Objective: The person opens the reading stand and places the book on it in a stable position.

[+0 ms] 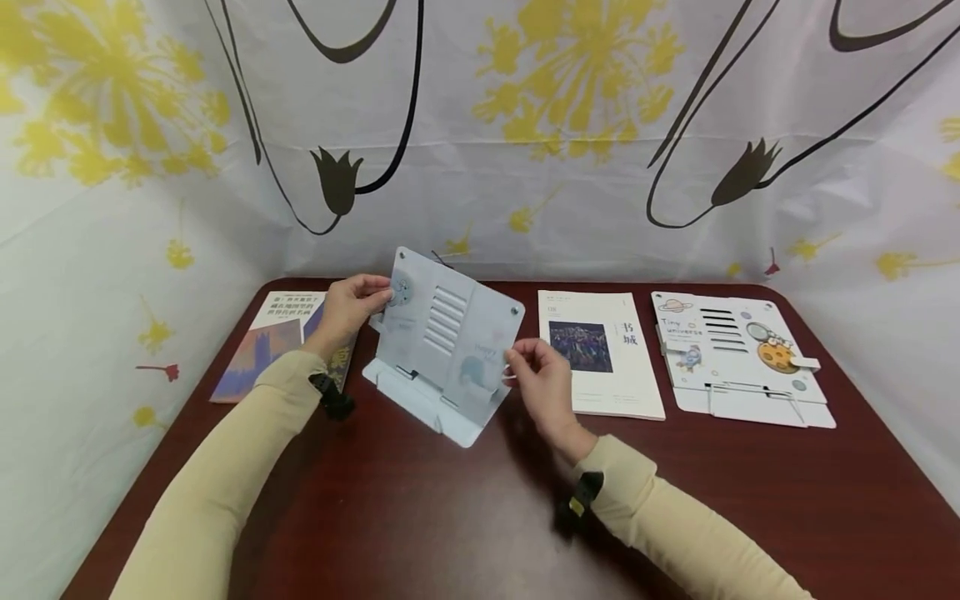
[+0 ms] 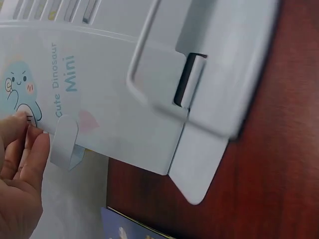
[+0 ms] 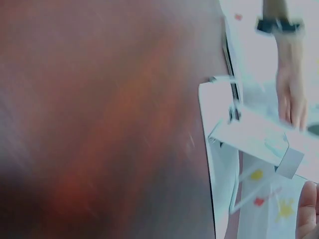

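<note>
A pale blue-white metal book stand (image 1: 465,329) with slots and dinosaur prints is held tilted, its lower ledge low and its back panel raised. My left hand (image 1: 348,308) pinches the panel's upper left edge, beside the printed dinosaur, as the left wrist view shows the thumb and fingers (image 2: 37,159) near a small side clip (image 2: 65,142). My right hand (image 1: 543,383) pinches at the stand's right edge, by a small white loop. In the right wrist view, only part of the right fingers (image 3: 308,209) shows, next to the stand (image 3: 254,132).
On the dark red table (image 1: 450,533), a second book stand (image 1: 686,379) with space prints lies at the right. A white book (image 1: 600,390) lies left of it. At the left lie a colourful book (image 1: 270,358) and a darker one (image 1: 339,367). A flowered cloth (image 1: 465,183) hangs behind.
</note>
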Action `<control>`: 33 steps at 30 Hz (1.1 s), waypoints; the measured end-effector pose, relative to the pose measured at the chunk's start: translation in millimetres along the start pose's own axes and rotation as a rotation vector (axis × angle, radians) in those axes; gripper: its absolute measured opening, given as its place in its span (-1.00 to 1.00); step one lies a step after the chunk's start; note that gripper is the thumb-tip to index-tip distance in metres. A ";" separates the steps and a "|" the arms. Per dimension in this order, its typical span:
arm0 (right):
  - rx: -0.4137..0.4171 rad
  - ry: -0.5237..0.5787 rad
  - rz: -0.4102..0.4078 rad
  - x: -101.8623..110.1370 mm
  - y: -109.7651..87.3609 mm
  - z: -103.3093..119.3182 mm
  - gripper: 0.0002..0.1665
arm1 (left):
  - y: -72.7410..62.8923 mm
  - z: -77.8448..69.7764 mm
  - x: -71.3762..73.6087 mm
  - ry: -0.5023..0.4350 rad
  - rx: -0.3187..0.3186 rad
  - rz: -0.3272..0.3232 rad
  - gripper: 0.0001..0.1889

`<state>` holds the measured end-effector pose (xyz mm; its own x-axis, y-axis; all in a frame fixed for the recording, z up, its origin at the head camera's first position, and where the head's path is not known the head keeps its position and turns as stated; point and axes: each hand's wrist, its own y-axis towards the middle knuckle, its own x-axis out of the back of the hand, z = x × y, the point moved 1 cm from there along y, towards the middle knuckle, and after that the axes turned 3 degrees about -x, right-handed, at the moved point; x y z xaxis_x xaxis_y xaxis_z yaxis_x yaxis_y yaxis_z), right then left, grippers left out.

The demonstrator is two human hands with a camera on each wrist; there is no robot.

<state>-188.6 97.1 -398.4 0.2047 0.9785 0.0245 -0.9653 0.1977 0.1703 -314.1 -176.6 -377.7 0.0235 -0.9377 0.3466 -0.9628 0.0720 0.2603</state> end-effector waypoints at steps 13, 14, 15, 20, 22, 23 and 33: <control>-0.130 -0.105 -0.082 0.8 70.0 -1.6 -0.79 | -15.6 6.1 4.9 -0.199 0.195 -0.142 -0.69; -0.141 -0.103 -0.085 -0.5 73.2 -1.6 -0.79 | -15.7 6.3 5.0 -0.214 0.202 -0.149 -0.70; -0.150 -0.100 -0.085 -1.8 76.1 -1.6 -0.79 | -15.7 6.3 5.3 -0.225 0.211 -0.156 -0.71; -0.189 -0.079 -0.086 -7.5 85.1 -1.7 -0.78 | -15.3 7.4 7.3 -0.267 0.256 -0.181 -0.71; -0.203 -0.072 -0.083 -9.2 86.8 -1.7 -0.78 | -14.9 8.1 8.2 -0.272 0.271 -0.187 -0.70; -0.210 -0.065 -0.082 -9.9 87.2 -1.5 -0.78 | -14.8 8.3 8.5 -0.272 0.275 -0.186 -0.70; -0.207 -0.053 -0.098 -13.0 91.9 -0.7 -0.80 | -14.8 8.9 7.7 -0.270 0.299 -0.176 -0.69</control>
<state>-280.1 102.6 -383.8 0.3017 0.9508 0.0707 -0.9521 0.3044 -0.0307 -302.1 -187.9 -386.9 0.1616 -0.9849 0.0620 -0.9869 -0.1614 0.0081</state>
